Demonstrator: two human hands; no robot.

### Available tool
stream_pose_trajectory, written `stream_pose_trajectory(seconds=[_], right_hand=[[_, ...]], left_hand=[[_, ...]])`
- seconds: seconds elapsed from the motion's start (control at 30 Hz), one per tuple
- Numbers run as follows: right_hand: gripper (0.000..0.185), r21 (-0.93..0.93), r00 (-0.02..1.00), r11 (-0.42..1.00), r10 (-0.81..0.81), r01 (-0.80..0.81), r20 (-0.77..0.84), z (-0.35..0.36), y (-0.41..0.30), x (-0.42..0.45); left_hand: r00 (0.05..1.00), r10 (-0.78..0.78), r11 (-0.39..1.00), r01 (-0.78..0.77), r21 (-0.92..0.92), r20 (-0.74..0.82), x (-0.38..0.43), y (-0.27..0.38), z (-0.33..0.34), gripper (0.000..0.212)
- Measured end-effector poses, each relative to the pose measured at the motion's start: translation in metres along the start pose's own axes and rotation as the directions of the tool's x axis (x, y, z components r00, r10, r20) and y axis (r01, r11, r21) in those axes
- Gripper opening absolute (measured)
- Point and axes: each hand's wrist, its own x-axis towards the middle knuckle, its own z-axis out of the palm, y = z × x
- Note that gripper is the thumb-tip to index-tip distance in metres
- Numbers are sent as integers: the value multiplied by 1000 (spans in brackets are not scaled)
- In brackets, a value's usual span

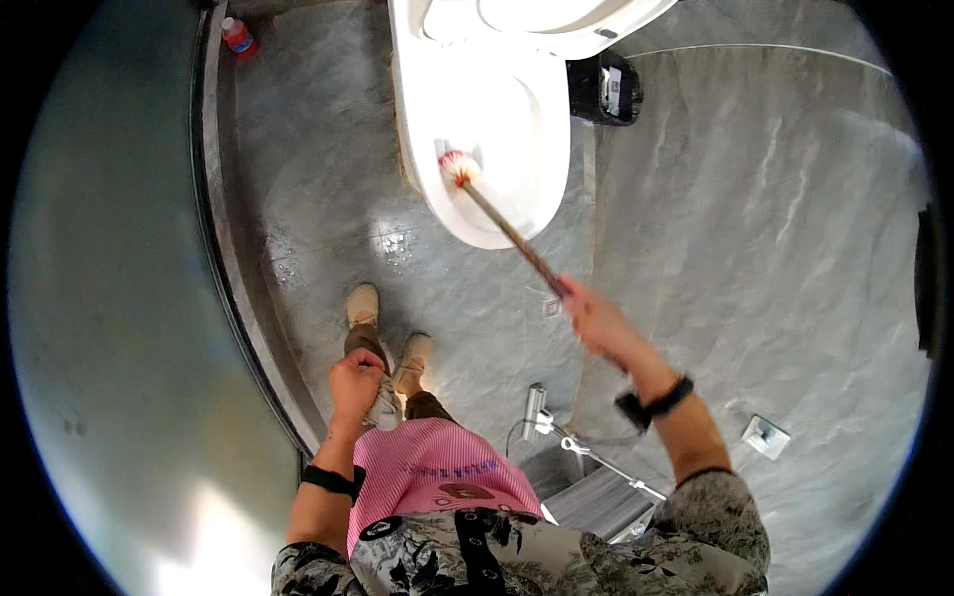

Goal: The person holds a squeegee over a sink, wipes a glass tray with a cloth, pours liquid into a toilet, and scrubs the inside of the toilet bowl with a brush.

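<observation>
My right hand (602,322) grips the long handle of a toilet brush (514,237), which slants up and to the left. Its white and reddish bristle head (459,168) is inside the bowl of a white toilet (557,167), near the front left of the basin. The toilet's lid and seat (596,41) are raised. Low at my left side, my left hand (355,389) is closed around a crumpled greyish cloth (384,406), in front of my pink striped apron (417,462).
A bottle of red liquid (239,39) stands at the far left by a raised curb (237,246) and a glass panel (119,261). A black bin (630,89) sits right of the toilet. Wet patches (395,244) mark the floor. Metal fittings (534,410) are at lower right.
</observation>
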Motion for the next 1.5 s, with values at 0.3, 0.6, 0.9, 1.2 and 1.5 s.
stream_pose_trajectory(seconds=[0.3, 0.6, 0.9, 1.2, 1.5], right_hand=[[25, -905, 980, 420, -200, 70, -17, -1, -71, 210], [34, -863, 972, 494, -235, 106, -15, -77, -90, 143], [24, -904, 991, 426, -132, 42, -16, 21, -69, 229], [22, -873, 973, 476, -230, 108, -4, -66, -105, 141], [34, -842, 721, 467, -678, 270, -145, -20, -104, 18]], left_hand=[[982, 168, 980, -157, 123, -85, 27, -18, -8, 10], [997, 13, 1000, -14, -15, -76, 35, 26, -10, 8], [998, 20, 1000, -20, -8, -57, 43, 10, -9, 10], [991, -131, 988, 132, -82, 12, 35, 15, -25, 9], [894, -214, 743, 411, -528, 394, 27, 69, -22, 17]])
